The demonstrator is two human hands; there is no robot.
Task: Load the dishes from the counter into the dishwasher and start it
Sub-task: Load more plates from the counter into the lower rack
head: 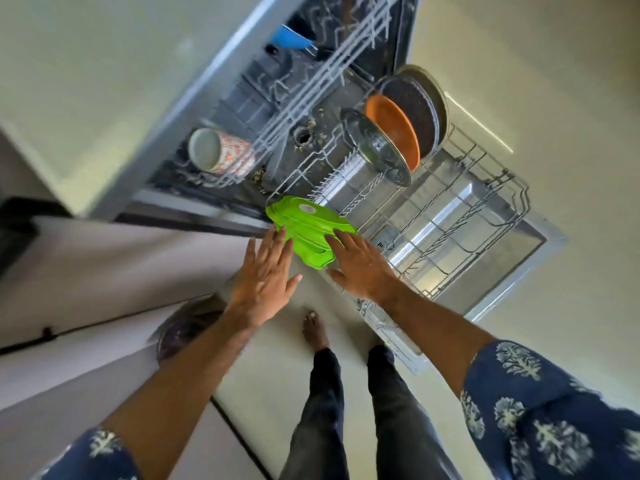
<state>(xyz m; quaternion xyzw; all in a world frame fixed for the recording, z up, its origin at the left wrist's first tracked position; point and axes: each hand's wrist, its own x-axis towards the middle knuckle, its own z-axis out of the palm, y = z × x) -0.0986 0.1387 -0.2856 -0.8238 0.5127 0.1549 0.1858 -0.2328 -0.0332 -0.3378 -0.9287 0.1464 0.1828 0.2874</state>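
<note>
Reaching forward over the pulled-out lower rack [450, 216] of the open dishwasher, both hands frame a bright green plate [308, 230] that sits at the rack's near-left corner, tilted on its edge among the wire tines. The left hand [266, 275] has its fingers straight and spread, fingertips touching the plate's left rim, thumb held out to the side; its grip is apart, nothing clamped. The right hand [360, 265] lies with flat, extended fingers against the plate's right side, its fingertips on the green surface, likewise apart rather than curled round the rim. So the plate lies between the two hands, just beyond the fingertips and pressed from either side, not enclosed by either. Farther back in the same rack stand a steel lid [377, 150], an orange plate [394, 129] and a dark round pan [415, 105], all upright and close together. The upper rack [277, 109], pushed inside the machine, carries a floral mug [221, 152] lying on its side and a blue cup [287, 38] deeper in. Below, the person's dark trousers and a bare foot [313, 329] stand on the pale floor beside the lowered dishwasher door [519, 244].
</note>
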